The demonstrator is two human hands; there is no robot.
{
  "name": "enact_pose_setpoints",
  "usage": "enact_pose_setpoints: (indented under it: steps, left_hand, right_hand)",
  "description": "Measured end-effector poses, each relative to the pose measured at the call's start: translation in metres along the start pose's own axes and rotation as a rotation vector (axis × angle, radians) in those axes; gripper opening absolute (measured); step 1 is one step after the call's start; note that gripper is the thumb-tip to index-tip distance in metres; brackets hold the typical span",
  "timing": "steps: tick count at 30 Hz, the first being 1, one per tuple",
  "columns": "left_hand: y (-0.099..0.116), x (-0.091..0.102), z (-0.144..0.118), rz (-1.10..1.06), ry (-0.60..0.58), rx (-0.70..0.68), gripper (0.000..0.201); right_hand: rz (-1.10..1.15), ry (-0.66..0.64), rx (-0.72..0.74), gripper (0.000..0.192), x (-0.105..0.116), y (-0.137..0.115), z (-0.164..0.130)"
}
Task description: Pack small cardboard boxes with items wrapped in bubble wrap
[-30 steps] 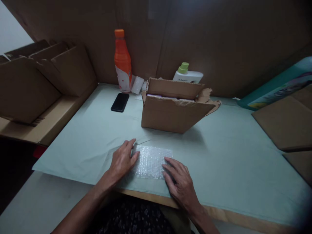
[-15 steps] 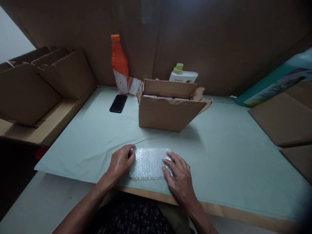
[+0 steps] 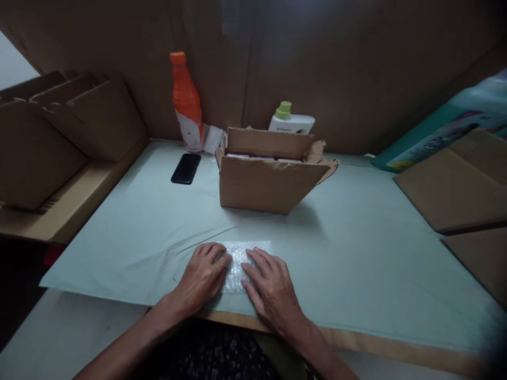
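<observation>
A small sheet of clear bubble wrap [image 3: 237, 256] lies flat on the pale green table cover [image 3: 356, 264] near the front edge. My left hand [image 3: 202, 278] rests palm down on its left part, fingers spread. Beside it, my right hand [image 3: 271, 287] lies flat on the right part. The two hands almost touch and hide most of the sheet. Neither hand grips anything.
An open cardboard box [image 3: 269, 177] stands behind the wrap. A black phone [image 3: 186, 168], an orange bottle [image 3: 185, 103], a white roll [image 3: 213, 139] and a white bottle with a green cap [image 3: 290, 120] sit further back. Cardboard stacks lie at left [image 3: 59, 153] and right [image 3: 455, 184].
Both hands have slid inward from the sheet's outer edges to its middle and now lie side by side on it. The view has shifted slightly.
</observation>
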State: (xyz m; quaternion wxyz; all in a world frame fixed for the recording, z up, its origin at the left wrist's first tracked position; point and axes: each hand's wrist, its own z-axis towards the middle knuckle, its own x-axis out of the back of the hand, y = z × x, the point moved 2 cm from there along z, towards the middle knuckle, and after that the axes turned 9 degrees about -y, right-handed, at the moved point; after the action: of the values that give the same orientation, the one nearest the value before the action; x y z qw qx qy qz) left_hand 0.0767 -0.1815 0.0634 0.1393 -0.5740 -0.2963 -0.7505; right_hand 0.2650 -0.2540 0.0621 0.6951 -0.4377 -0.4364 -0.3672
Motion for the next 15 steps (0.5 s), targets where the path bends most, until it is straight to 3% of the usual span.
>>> enact_pose_setpoints:
  steps: [2, 6, 10, 13, 15]
  left_hand:
    - [-0.004, -0.003, 0.002, -0.044, -0.047, 0.021, 0.024]
    - [-0.011, -0.005, 0.005, -0.099, -0.054, 0.005, 0.026]
    - [-0.019, 0.002, 0.008, -0.213, -0.074, 0.004, 0.026]
    - [-0.036, 0.022, 0.018, -0.362, 0.006, 0.067, 0.032]
    - [-0.053, 0.036, 0.036, -0.462, 0.085, 0.160, 0.042]
  right_hand:
    - [0.035, -0.051, 0.021, 0.024, -0.001, 0.005, 0.000]
    - [0.075, -0.028, -0.015, 0.031, -0.001, 0.015, -0.004]
    - [0.093, -0.032, 0.001, 0.028, 0.003, 0.018, -0.006]
    - [0.170, 0.097, -0.043, 0.024, 0.023, 0.037, -0.007]
    - [0.206, 0.247, -0.184, 0.027, 0.043, 0.064, 0.000]
